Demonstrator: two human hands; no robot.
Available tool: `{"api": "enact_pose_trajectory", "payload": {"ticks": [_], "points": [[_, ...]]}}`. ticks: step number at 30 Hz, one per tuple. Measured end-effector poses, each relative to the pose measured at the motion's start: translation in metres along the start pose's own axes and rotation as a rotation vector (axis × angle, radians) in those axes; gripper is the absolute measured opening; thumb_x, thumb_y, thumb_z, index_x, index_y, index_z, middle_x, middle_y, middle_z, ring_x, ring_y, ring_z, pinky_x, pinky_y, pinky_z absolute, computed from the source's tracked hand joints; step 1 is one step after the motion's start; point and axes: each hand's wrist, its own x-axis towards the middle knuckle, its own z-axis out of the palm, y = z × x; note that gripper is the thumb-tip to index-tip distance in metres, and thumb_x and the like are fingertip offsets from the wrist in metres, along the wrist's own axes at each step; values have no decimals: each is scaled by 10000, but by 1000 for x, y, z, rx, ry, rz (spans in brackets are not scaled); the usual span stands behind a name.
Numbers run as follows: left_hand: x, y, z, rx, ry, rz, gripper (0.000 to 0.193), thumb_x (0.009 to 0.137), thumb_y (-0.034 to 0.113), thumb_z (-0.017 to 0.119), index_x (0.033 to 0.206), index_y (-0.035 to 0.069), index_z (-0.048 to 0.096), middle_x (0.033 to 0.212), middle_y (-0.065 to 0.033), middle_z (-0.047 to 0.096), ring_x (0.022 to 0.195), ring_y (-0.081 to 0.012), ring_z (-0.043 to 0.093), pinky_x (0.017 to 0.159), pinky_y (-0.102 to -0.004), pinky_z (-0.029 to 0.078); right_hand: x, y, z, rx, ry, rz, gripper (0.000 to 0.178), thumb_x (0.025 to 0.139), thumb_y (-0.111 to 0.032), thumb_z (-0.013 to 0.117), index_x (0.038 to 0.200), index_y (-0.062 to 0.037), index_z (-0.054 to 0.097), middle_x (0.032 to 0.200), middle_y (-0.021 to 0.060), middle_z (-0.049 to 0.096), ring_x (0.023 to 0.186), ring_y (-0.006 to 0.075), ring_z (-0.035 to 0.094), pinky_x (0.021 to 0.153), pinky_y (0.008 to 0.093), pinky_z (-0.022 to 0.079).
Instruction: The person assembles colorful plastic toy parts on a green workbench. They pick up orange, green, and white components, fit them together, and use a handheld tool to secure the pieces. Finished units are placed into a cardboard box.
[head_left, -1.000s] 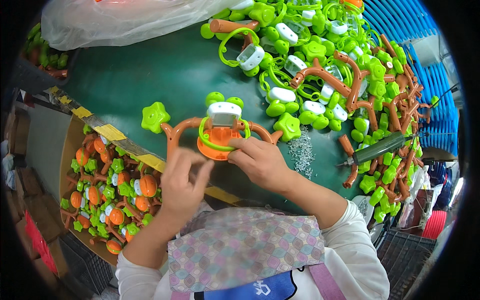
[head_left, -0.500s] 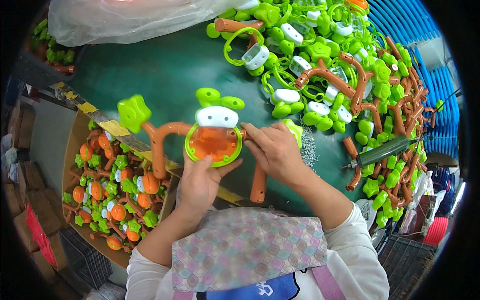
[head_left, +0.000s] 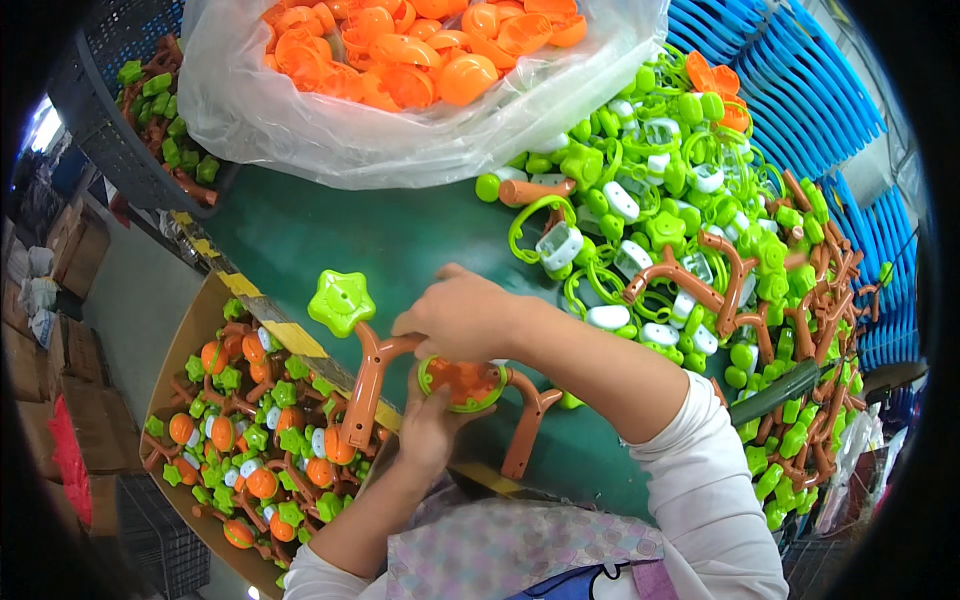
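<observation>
A plastic toy part with an orange round body (head_left: 462,385) in a green ring is gripped by my left hand (head_left: 430,428) from below and the left. Brown forked branch pieces stick out on both sides: the left branch (head_left: 365,395) carries a green star knob (head_left: 341,303), and the right branch (head_left: 525,425) points down. My right hand (head_left: 462,315) reaches across above the body, its fingers closed at the inner end of the left branch. That hand hides the body's upper part and the exact contact.
A clear plastic bag (head_left: 350,160) of orange shells lies at the back. Green, white and brown parts (head_left: 660,230) are heaped on the right, with a dark green screwdriver (head_left: 778,392) beside them. A cardboard box (head_left: 165,390) of similar toys stands left, below a grey crate (head_left: 120,120).
My right hand has moved from the right branch joint to the left one. The view has shifted, bringing the orange shells in the bag into sight; the toy part appears lower.
</observation>
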Motion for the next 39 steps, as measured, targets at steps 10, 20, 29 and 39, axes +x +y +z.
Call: {"api": "enact_pose_trajectory", "payload": {"ticks": [10, 20, 29, 39], "points": [[17, 5, -21, -54, 84, -29, 551, 1018, 85, 429, 1503, 130, 170, 1465, -204, 405, 1284, -402, 526, 995, -593, 515, 146, 154, -144, -36, 1156, 267, 251, 911, -253, 639, 1047, -46, 682, 952, 154, 711, 946, 346, 657, 814, 445, 523], [12, -14, -46, 31, 2, -119, 692, 981, 62, 528, 1507, 102, 80, 1398, -114, 404, 1173, -173, 501, 939, -308, 473, 237, 212, -206, -300, 829, 331, 639, 815, -331, 775, 1311, -16, 524, 1186, 158, 668, 1124, 351, 636, 920, 443, 491], [19, 5, -22, -178, -96, -113, 704, 998, 71, 508, 1528, 203, 63, 1511, -121, 313, 1378, -287, 413, 1101, -469, 417, -33, 30, -51, 1005, 472, 148, 503, 876, -172, 736, 1314, -11, 548, 1262, 96, 590, 1017, 170, 636, 859, 309, 533], [-10, -10, -6, -174, -155, -90, 703, 964, 17, 452, 1555, 197, 117, 1541, -121, 307, 1419, -298, 375, 1132, -490, 394, -115, -22, 107, 22, 748, 225, 825, 643, -237, 851, 1393, -95, 536, 1373, 98, 550, 1182, 317, 542, 986, 430, 441]]}}
